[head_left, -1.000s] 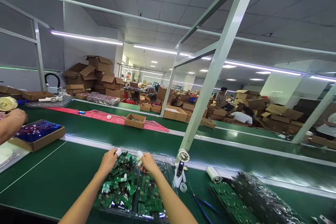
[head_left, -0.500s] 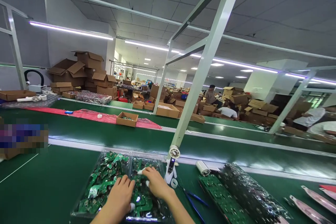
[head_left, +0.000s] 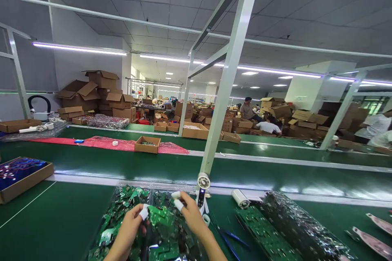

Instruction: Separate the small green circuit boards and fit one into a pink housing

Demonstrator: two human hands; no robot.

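On your green worktop (head_left: 61, 220): clear plastic tray (head_left: 186, 186) of small green circuit boards (head_left: 131, 193). Over it, your left hand (head_left: 130, 228) pinches one irregular green board (head_left: 161, 216); your right hand (head_left: 192, 214) curls, grip indeterminable. Right of tray: blue-handled tool (head_left: 232, 235). Beyond tray: open brown cardboard box (head_left: 146, 148).

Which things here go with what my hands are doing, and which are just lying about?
Seem part of the work:
loose green circuit boards, under the left hand and right hand
clear plastic tray holding them

Seem just lying about:
long blue-handled tool
white plastic cylinder
white round-headed device
wrinkled pink plastic sheet
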